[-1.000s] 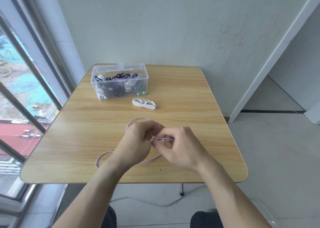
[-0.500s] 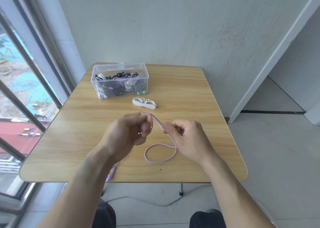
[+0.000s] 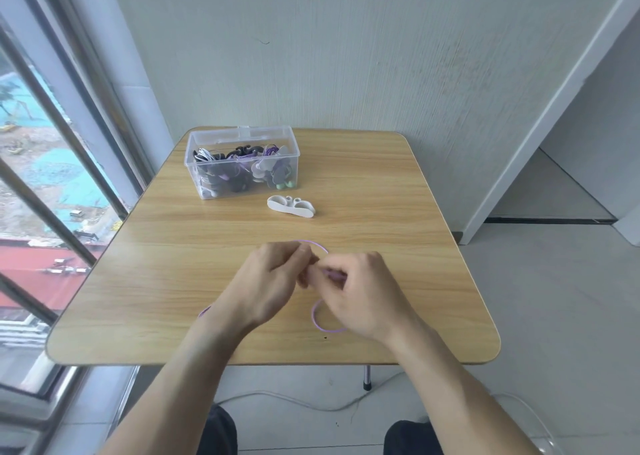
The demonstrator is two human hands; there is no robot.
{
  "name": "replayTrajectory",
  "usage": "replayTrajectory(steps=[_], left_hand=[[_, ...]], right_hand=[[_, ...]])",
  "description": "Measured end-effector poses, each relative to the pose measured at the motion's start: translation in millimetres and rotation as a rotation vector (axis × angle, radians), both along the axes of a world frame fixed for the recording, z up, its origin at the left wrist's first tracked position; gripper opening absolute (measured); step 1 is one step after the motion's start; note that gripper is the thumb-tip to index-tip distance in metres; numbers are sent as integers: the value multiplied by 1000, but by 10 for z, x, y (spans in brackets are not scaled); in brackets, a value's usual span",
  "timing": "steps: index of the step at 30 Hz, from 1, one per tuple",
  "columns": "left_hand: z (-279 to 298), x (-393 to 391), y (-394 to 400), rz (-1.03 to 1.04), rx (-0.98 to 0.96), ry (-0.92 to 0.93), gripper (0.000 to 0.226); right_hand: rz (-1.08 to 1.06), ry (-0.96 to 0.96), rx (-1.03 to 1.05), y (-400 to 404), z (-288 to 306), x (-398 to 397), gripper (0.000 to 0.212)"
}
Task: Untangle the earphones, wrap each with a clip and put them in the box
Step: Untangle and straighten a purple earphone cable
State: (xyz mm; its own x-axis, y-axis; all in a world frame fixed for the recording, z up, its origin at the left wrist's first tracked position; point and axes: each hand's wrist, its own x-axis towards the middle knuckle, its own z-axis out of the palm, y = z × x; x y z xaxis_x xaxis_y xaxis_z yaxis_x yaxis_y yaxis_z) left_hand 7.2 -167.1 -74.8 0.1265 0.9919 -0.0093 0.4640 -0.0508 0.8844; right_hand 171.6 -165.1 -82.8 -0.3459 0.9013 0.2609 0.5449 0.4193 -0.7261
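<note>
Left hand [image 3: 273, 281] and right hand [image 3: 363, 292] pinch the thin purple earphone cable [image 3: 317, 319] together, its loops partly hidden, ends unseen, above the wooden worktop [image 3: 173, 281]

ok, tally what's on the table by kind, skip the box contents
Clear box: 1
White clip: 1
Purple earphone cable, held by left hand and right hand: 1
Total: 3
</note>
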Motion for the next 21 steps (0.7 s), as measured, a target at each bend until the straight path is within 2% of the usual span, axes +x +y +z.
replayTrajectory(steps=[3, 7, 11, 14, 17, 19, 20, 21], left_hand=[[55, 20, 7, -36, -75, -58, 46], [137, 2, 16, -95, -246, -347, 40], [192, 6, -23, -129, -330, -806, 27], [207, 7, -27, -107, -269, -986, 28], [217, -34, -14, -12, -206, -1046, 32], [228, -55, -3, -2, -157, -1031, 26], [225, -61, 8, 0, -133, -974, 22], [210, -62, 13, 20, -95, -841, 21]], right_hand=[[-184, 103, -15, 83, 20, 130, 30], [-224, 223, -78, 171, 10, 230, 35], [-179, 180, -75, 183, 1, 233, 38], [-83, 67, -128, 154, -39, 198, 43], [27, -47, -243, 111, -59, 142, 42], [74, -84, -297, 93, -67, 124, 39], [96, -95, -304, 86, -66, 119, 38], [119, -105, -301, 78, -65, 116, 39]])
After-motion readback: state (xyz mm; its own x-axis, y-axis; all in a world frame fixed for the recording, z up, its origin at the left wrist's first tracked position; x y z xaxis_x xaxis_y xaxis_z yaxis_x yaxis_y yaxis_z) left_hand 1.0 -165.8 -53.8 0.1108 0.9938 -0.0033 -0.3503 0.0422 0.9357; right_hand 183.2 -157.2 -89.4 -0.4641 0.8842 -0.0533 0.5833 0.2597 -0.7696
